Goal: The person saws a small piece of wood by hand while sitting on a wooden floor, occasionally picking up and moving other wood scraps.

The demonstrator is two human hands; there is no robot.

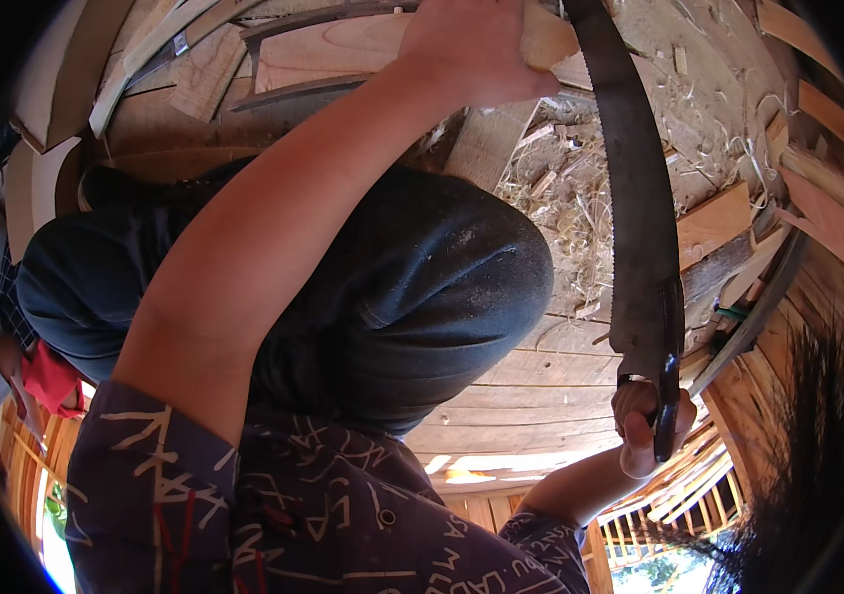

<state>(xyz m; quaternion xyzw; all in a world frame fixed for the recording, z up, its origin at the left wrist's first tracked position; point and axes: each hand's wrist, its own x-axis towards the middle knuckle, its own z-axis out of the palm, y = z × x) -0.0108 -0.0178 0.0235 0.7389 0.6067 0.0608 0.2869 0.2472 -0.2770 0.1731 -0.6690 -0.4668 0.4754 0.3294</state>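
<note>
My right hand (640,421) is wrapped round the dark handle of a handsaw (640,188) at the lower right. The saw's long, dark, slightly curved blade runs up to the top edge of the view, its teeth facing left. Near its upper part, the blade passes close to the end of a pale wooden board (328,51); I cannot tell whether they touch. My left hand (469,49) bears down on that board, thumb toward the blade, with its fingertips cut off by the top edge. My bent knee (452,267) lies below the board.
Curly wood shavings (575,213) and offcuts litter the plank floor (511,411). Wood pieces (714,223) lie right of the saw, with slats leaning along the far right. Curved wooden strips (160,45) are at the upper left. Another person's hand (8,366) shows at the left edge, beside red cloth.
</note>
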